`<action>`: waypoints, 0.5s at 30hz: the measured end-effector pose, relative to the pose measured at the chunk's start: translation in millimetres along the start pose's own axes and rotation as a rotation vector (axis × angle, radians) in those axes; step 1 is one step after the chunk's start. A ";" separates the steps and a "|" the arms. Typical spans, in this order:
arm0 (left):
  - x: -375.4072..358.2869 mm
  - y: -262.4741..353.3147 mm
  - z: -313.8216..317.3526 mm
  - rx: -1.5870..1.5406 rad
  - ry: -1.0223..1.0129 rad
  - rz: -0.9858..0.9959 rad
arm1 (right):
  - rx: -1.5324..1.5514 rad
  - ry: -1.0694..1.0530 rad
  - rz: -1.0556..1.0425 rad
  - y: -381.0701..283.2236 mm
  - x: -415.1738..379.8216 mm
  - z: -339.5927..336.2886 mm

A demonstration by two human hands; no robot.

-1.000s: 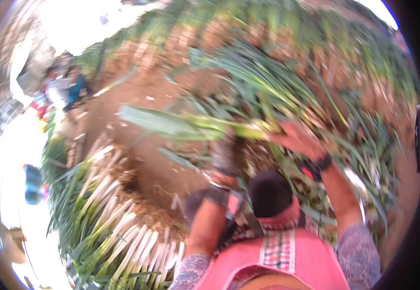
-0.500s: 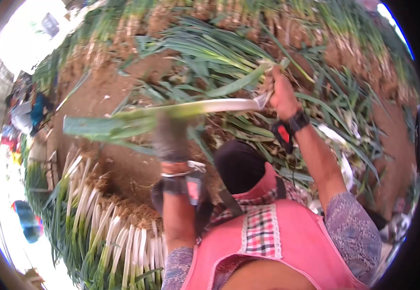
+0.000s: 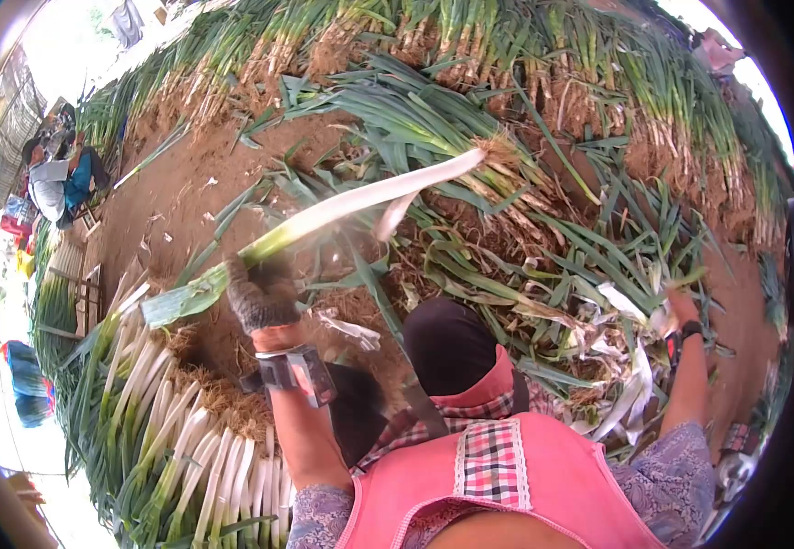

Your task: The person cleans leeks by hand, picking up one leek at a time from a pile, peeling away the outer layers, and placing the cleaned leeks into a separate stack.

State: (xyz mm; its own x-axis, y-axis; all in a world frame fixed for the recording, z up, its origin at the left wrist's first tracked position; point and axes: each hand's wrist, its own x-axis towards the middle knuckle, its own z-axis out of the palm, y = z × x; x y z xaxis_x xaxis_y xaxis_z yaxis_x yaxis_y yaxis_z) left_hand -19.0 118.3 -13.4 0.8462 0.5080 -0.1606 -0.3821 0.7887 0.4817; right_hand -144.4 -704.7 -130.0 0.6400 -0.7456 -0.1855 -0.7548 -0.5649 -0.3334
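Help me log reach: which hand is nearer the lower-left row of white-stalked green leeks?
Left. The gray-gloved left hand is just beyond the row; the right hand is far to its right, by pale scraps.

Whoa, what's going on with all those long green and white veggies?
Someone is holding up one long leek in their gloved left hand, with its stringy roots pointing away. Their right hand is out to the side, by a messy pile of loose leaves; I can't tell if it grips any. Cleaner-looking white leeks lie in a row at the lower left, and browner ones lie farther off.
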 end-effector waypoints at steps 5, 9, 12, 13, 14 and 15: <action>-2.5 -17.7 6.0 -0.022 -0.001 -0.068 | -0.050 0.056 -0.652 -185.5 -107.0 25.8; -18.7 -30.6 25.9 0.029 -0.001 -0.128 | 0.425 0.527 -1.212 -349.0 -242.4 4.8; -24.3 -40.2 31.3 0.027 -0.057 -0.178 | 0.472 0.593 -1.503 -408.5 -312.1 -0.4; -24.6 -41.4 31.2 0.028 -0.093 -0.197 | 0.357 0.595 -1.576 -418.3 -318.3 4.5; -30.5 -41.1 37.2 0.044 -0.113 -0.209 | 0.383 0.616 -1.576 -426.9 -320.5 11.3; -37.7 -41.1 43.7 0.057 -0.133 -0.220 | 0.407 0.639 -1.580 -435.8 -319.7 19.2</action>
State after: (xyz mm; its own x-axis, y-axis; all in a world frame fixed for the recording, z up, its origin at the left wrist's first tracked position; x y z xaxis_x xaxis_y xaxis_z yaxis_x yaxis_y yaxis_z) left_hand -19.0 51.6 10.5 0.9496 0.2732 -0.1540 -0.1649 0.8527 0.4956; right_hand -17.3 -213.3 56.9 0.4324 0.3173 0.8440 0.6262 -0.7792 -0.0279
